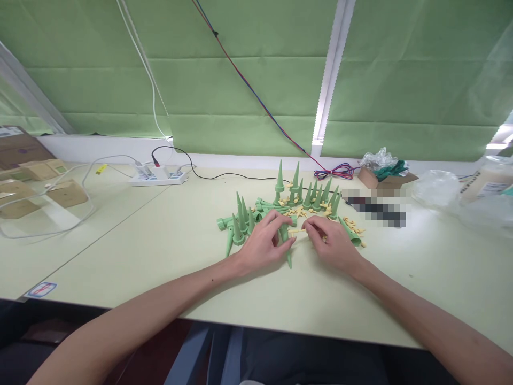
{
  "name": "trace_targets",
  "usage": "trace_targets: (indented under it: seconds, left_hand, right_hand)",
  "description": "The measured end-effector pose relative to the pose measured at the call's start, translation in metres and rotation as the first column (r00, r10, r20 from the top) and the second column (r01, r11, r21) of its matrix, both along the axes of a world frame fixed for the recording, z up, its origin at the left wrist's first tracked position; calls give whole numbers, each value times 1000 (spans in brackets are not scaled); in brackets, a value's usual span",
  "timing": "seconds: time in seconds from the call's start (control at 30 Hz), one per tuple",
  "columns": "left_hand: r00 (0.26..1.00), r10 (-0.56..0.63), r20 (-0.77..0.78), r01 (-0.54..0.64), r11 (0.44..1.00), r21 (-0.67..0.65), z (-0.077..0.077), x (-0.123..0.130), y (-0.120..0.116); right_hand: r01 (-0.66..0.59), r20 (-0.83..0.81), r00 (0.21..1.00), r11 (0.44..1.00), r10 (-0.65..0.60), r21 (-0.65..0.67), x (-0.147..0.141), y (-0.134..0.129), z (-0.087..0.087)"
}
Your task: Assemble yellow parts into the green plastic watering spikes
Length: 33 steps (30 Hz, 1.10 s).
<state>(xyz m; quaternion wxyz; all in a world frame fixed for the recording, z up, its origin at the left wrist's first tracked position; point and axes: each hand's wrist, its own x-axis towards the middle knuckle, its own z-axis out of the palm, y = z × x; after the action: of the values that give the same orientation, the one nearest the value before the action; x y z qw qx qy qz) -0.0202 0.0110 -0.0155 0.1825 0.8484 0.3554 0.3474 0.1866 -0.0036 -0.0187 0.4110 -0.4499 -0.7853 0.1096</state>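
Note:
My left hand (266, 240) is closed around a green plastic spike (288, 258), its pointed end toward me. Facing it, my right hand (331, 240) pinches a small pale yellow plastic piece (297, 231) whose other end meets the spike's side. Whether the yellow piece sits in a hole there I cannot tell. Just beyond both hands stand several upright green spikes (316, 198) with round caps as bases. More green spikes lie on their sides to the left, and a green cone (351, 232) lies right of my right hand. Loose yellow pieces (296, 212) are scattered among them.
A white power strip (158, 179) with plugs and cables lies at the back left. Cardboard boxes (66, 192) are farther left. An open carton (382, 179) holding dark green material, clear plastic bags (435, 190) and a pixelated dark object (379, 208) lie to the right.

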Motion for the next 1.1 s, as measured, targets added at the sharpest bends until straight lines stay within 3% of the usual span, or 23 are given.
trace_targets:
  seconds: [1.1]
  left_hand:
    - [994, -105, 39, 100, 988, 114, -6, 1, 2]
  right_hand:
    - [-132, -30, 991, 990, 131, -50, -2, -3, 1]
